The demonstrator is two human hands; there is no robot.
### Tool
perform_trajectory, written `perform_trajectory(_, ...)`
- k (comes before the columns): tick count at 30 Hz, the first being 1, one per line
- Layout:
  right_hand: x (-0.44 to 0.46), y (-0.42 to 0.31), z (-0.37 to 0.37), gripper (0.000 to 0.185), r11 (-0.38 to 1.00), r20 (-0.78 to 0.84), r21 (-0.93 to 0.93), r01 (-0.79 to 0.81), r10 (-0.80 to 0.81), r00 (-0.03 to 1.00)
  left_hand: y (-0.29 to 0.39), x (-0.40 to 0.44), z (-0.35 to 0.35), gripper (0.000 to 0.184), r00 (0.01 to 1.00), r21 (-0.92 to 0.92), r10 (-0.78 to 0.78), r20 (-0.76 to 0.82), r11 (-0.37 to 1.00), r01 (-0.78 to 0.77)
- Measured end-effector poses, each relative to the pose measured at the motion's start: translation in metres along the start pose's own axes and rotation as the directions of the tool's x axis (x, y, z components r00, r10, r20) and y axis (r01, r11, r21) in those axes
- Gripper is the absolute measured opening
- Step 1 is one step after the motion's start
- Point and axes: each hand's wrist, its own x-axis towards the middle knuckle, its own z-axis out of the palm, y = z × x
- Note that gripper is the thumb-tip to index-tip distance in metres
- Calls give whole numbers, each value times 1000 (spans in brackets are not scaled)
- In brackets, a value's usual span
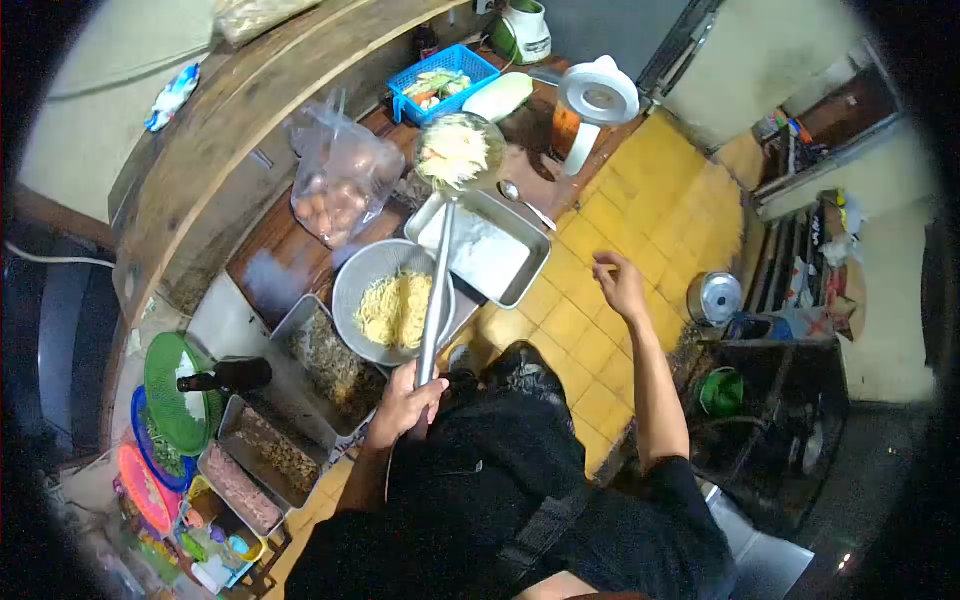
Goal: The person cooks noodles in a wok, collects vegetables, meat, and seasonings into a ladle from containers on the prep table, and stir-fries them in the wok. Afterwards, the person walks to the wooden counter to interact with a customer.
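My left hand [405, 405] is closed around the handle of a long metal ladle [437, 280], which points away from me. At its far end the round bowl holds pale shredded vegetables [455, 150], above the back end of a rectangular metal tray [535, 262] with white powder in it. Beneath the handle, a colander [352, 290] contains yellow noodles [383, 305]. My right hand [622, 285] hangs over the yellow floor, fingers partly curled and apart, holding nothing. A spoon [528, 205] lies beside the tray.
A bag of eggs [335, 200], blue basket [405, 82], pale green vegetable [498, 97] and lidded jug [597, 95] stand around the ladle. Food trays [232, 425], a dark bottle [240, 375] and a green plate [165, 385] are at left. A pot [718, 298] sits right.
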Motion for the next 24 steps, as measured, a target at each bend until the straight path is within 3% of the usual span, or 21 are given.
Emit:
perform_trajectory(2,60,14,25,23,997,24,-20,69,-69,997,7,13,11,16,996,-42,-37,-85,999,33)
perform_trajectory(4,117,24,48,23,881,210,-462,107,-9,978,4,30,23,17,964,-51,-85,-252,996,75)
perform_trajectory(5,135,30,60,23,887,236,-444,126,-19,972,-3,36,29,19,955,-8,-38,-295,999,37)
perform_trajectory(7,176,43,78,20,840,551,-456,294,7,835,31,49,68,21,908,67,49,-417,997,-23)
perform_trajectory(8,188,83,110,19,777,461,-578,249,59,885,28,59,81,21,894,61,40,-447,998,-14)
perform_trajectory(9,189,77,103,20,794,524,-463,395,-114,844,16,71,93,21,869,-58,3,-495,998,-36)
perform_trajectory(11,195,40,93,23,784,626,-535,315,117,771,4,82,124,21,833,-192,-70,-549,980,-43)
perform_trajectory(13,210,70,113,23,816,708,-423,393,27,706,1,109,154,20,798,-239,-14,-603,957,-163)
perform_trajectory(14,213,79,113,23,778,740,-423,464,1,673,7,119,171,20,755,-280,-70,-652,948,-153)
perform_trajectory(15,220,74,135,21,736,669,-671,86,553,496,4,122,183,20,752,-292,-85,-653,945,-147)
perform_trajectory(16,221,89,123,22,858,776,-408,311,147,613,-3,125,195,21,721,-306,-119,-683,943,-134)
perform_trajectory(17,219,107,105,23,822,741,-136,553,-286,607,-7,130,205,21,689,-319,-150,-709,940,-123)
perform_trajectory(19,227,73,56,24,851,726,-70,521,-315,612,12,138,235,21,704,-319,-133,-698,937,-139)
perform_trajectory(21,237,81,27,21,859,790,115,498,-383,478,15,145,261,20,662,-364,-174,-729,917,-160)
perform_trajectory(22,233,95,21,15,799,644,284,530,-568,512,12,148,272,20,604,-347,-233,-762,935,-76)
perform_trajectory(24,237,89,-24,14,836,693,303,458,-523,497,0,151,292,20,596,-383,-252,-762,918,-102)
